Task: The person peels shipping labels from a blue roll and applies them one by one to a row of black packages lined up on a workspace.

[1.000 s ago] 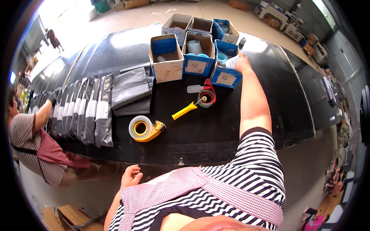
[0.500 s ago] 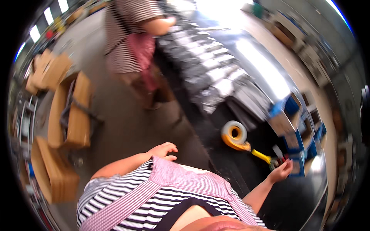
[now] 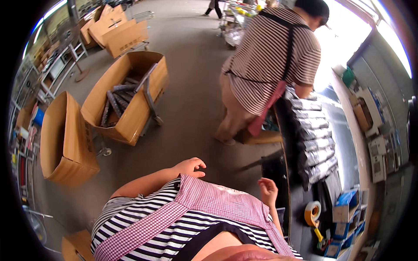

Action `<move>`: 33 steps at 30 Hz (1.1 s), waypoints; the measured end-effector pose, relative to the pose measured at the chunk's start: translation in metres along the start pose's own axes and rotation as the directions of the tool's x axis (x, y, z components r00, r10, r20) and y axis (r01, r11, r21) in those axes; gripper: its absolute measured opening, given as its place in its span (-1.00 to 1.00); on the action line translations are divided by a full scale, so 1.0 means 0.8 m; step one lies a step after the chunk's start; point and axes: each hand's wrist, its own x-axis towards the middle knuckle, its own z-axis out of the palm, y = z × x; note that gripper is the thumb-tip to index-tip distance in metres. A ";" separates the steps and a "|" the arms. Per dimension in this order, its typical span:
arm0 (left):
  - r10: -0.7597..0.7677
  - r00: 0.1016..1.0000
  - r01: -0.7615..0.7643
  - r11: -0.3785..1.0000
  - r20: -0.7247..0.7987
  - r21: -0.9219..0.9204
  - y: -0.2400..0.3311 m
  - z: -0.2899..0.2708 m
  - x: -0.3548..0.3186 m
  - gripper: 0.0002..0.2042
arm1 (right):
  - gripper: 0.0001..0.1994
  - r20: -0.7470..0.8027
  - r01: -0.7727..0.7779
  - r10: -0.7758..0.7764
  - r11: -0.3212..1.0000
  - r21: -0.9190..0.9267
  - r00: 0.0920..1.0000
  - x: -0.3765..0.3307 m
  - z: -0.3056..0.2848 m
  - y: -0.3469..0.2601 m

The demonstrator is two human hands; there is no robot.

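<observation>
My left hand [image 3: 190, 167] hangs in front of my striped shirt and pink checked apron [image 3: 209, 209], fingers loosely apart, holding nothing. My right hand [image 3: 268, 191] is raised beside the near edge of the black table [image 3: 278, 174], fingers apart and empty. It touches nothing I can see. A yellow tape roll [image 3: 312, 213] lies on the table to the right of that hand, with a yellow-handled tool [image 3: 319, 235] just past it. Silver-grey bags [image 3: 311, 143] lie overlapped in a row further along the table.
A person in a striped shirt and apron [image 3: 265, 65] stands at the table's far end. Blue and white small boxes [image 3: 346, 206] sit at the table's right. Open cardboard boxes on wheeled carts [image 3: 126, 95] [image 3: 65, 139] stand on the grey floor at left.
My view has swung left, away from the table toward the floor. My right hand has drawn back from the small boxes and tape to beside my body.
</observation>
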 end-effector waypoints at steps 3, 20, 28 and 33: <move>-0.084 0.987 0.064 0.986 -0.133 -0.151 -0.050 -0.049 -0.008 -0.63 | -0.79 0.367 -0.066 0.150 0.971 -0.230 0.918 0.073 0.078 -0.003; -0.401 0.579 0.195 0.913 -0.710 -0.358 -0.239 -0.411 0.067 -0.60 | -0.69 0.932 0.346 -0.008 0.930 -0.126 0.361 0.582 0.695 -0.125; -0.430 0.701 0.195 0.883 -0.569 -0.427 -0.354 -0.601 0.209 -0.57 | -0.62 0.972 0.621 0.102 0.754 -0.214 0.211 0.770 0.835 -0.124; -0.250 0.802 0.135 0.960 -0.543 -0.243 -0.367 -0.792 0.373 -0.64 | -0.54 0.829 0.499 0.427 0.663 -0.559 0.361 0.904 0.824 -0.114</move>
